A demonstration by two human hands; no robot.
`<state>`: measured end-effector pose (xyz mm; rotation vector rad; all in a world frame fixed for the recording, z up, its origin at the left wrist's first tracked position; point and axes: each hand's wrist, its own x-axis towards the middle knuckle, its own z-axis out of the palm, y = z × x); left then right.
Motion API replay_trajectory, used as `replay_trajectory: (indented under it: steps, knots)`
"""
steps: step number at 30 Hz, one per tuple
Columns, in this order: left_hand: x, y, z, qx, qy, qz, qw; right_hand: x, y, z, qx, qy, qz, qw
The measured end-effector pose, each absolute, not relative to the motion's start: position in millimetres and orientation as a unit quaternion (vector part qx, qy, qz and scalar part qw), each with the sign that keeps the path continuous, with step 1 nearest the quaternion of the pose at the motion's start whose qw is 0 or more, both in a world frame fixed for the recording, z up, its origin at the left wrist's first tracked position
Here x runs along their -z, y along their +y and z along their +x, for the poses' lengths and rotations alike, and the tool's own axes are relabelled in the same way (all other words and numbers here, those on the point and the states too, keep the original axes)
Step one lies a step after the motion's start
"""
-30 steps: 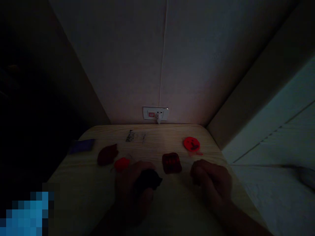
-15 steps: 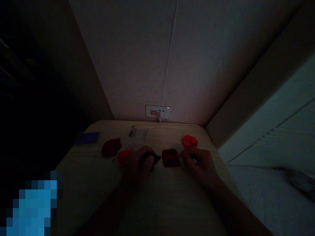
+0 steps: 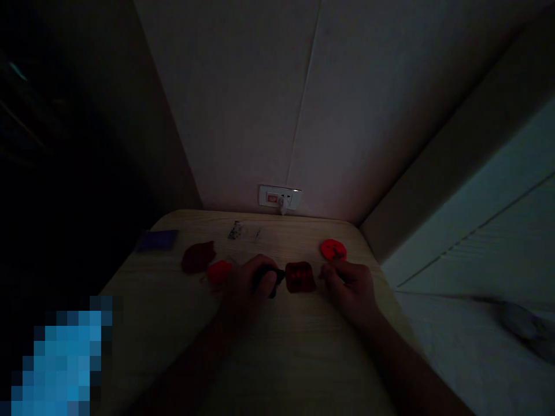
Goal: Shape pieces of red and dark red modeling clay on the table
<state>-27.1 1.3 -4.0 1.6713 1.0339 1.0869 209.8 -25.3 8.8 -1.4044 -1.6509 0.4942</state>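
My left hand [image 3: 248, 284] is closed around a small black tool with a pointed tip [image 3: 278, 276]; the dim light hides its exact kind. That tip points right and reaches the left edge of a dark red, squarish piece [image 3: 300, 277] with darker markings, lying on the table. Just right of this piece, my right hand [image 3: 352, 288] has thumb and forefinger pinched together. What they hold, if anything, is too dark to make out. A bright red piece [image 3: 219, 271] lies beside my left hand, partly covered by it. Above my right hand is a round red piece [image 3: 333, 249] with dark marks.
A dark red, irregular piece [image 3: 198, 257] and a purple packet [image 3: 156, 240] lie at the left of the wooden table [image 3: 277, 364]. A clear item with black print [image 3: 243, 231] is near the back. The wall socket [image 3: 280, 198] holds a plug. A pale panel stands right.
The view has shifted slightly. The black tip now sits closer to the dark red squarish piece, and my right fingertips are a little farther from its right edge.
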Motion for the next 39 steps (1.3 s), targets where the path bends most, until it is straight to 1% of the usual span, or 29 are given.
replay_trajectory:
  steps: [2, 5, 8, 14, 23, 32, 39]
  knots:
    - [1.9, -1.0, -26.5, -0.422, 0.409, 0.708, 0.39, -11.4, -29.7, 204.3, -0.239, -0.679, -0.543, 0.432]
    - [-0.6, -7.1, -23.8, -0.412, 0.365, 0.766, 0.332, -15.5, -39.6, 190.8, -0.354, -0.714, -0.479, 0.367]
    - [-1.0, -12.9, -20.8, -0.425, 0.309, 0.796, 0.299, -16.9, -48.4, 177.5, -0.385, -0.721, -0.464, 0.341]
    - [-1.4, -16.5, -20.1, -0.433, 0.28, 0.814, 0.268, -19.4, -52.0, 170.9, -0.391, -0.725, -0.465, 0.325]
    - [0.4, -15.0, -17.3, -0.425, 0.279, 0.823, 0.252, -9.0, -50.4, 173.4, -0.364, -0.706, -0.483, 0.367]
    - [-3.1, -15.4, -15.1, -0.434, 0.29, 0.817, 0.244, -15.2, -50.0, 172.6, -0.329, -0.711, -0.488, 0.385]
    - [-2.6, -13.8, -15.0, -0.431, 0.288, 0.822, 0.237, -11.3, -50.2, 175.9, -0.308, -0.73, -0.488, 0.367]
